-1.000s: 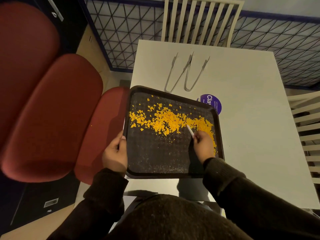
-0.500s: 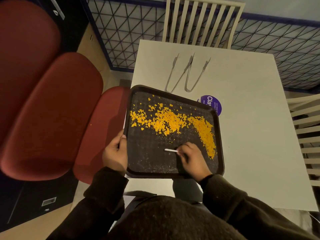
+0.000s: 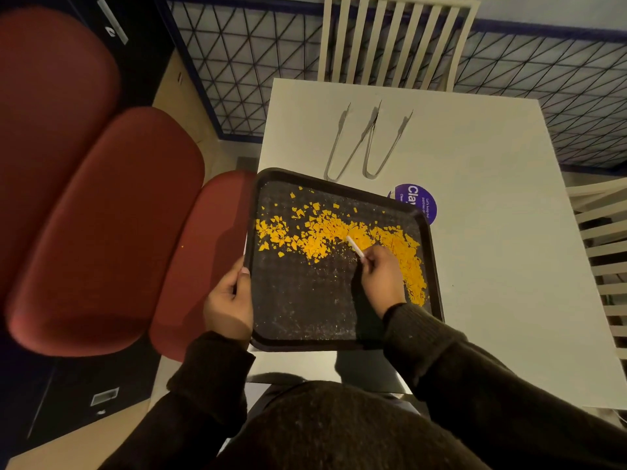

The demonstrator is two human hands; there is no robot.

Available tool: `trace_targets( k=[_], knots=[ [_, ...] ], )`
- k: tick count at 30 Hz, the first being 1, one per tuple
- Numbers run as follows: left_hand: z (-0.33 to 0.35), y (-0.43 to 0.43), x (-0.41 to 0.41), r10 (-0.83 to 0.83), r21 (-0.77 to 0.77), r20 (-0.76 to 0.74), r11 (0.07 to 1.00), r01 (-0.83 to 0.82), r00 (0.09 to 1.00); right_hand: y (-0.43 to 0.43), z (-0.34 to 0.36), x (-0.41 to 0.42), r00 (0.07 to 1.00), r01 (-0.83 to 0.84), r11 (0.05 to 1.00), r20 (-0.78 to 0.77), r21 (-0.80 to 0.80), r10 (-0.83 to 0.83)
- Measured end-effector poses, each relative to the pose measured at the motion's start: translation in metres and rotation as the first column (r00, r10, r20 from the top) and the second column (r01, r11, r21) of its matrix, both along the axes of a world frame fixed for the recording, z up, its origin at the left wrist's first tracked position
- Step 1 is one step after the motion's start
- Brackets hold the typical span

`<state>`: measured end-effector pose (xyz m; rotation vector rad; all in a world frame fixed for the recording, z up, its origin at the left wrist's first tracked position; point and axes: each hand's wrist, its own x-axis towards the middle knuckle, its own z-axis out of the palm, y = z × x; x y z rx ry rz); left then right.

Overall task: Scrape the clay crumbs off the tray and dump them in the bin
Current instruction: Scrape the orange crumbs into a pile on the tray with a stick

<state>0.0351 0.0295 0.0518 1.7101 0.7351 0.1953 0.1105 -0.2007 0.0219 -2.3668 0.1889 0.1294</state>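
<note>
A black tray [image 3: 305,320] lies at the near left corner of the white table [image 3: 492,232], its left side overhanging the edge. Orange clay crumbs [image 3: 325,232] spread in a band across the tray's far half and down its right side. My left hand [image 3: 229,303] grips the tray's left rim, thumb on top. Over the middle of the tray, my right hand [image 3: 381,278] pinches a thin white scraper [image 3: 355,246], whose tip touches the crumb band. No bin is in view.
Two metal tongs [image 3: 366,144] lie on the table beyond the tray, and a round purple sticker [image 3: 419,201] sits by its far right corner. Red cushioned seats [image 3: 101,215] stand left of the table. White slatted chairs stand at the far side [image 3: 390,39] and at the right [image 3: 607,266].
My right hand swept the scraper from the crumbs down to the tray's near middle, then back up into the crumb band. The left hand and the tray stayed put.
</note>
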Motion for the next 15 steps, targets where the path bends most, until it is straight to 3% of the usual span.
trace_targets(
  k=[4,9,15],
  knots=[
    [-0.004,0.003,0.002,0.002,0.002,-0.001,1.000,-0.002,1.000,0.002,0.009,-0.019,0.984,-0.180,0.983,0.019,0.025,0.180],
    [-0.003,0.003,0.003,0.010,-0.020,-0.011,1.000,-0.011,1.000,0.009,0.004,-0.049,0.846,-0.519,0.849,0.085,-0.103,0.527],
    [-0.002,0.002,0.003,0.007,-0.013,-0.008,1.000,-0.008,1.000,0.020,0.002,-0.038,0.916,-0.390,0.919,0.073,-0.056,0.394]
  ],
)
